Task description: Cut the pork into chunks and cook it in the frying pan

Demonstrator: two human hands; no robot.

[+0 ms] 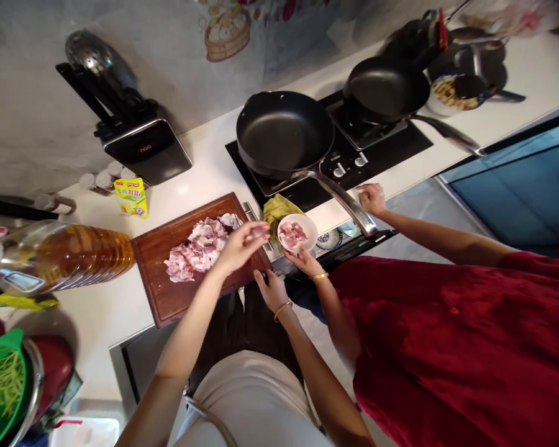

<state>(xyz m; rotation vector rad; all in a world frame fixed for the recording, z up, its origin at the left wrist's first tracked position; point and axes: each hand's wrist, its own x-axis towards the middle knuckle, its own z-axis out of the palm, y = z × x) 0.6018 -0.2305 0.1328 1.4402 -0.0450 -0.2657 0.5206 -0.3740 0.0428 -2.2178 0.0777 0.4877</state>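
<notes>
My left hand (243, 247) is raised over the right end of a wooden cutting board (156, 298), its fingers closed on what looks like a small piece of raw meat (259, 232). Chopped raw meat (200, 248) lies heaped on the board. My right hand (273, 290), with a bangle at its wrist, grips a dark handle at the board's near right corner; a bit of blade below the board's edge suggests a knife (241, 298). Just right of my hands, a co-worker's hand (307, 263) holds up a white bowl (311, 226) with meat pieces in it.
Behind the board stand a knife block (146, 152) and a yellow packet (131, 197). An oil jug (74, 254) is at left, a green basket (9, 372) below it. Two pans (284, 133) sit on the stove, one handle jutting over the counter edge. The co-worker's other hand (372, 198) rests there.
</notes>
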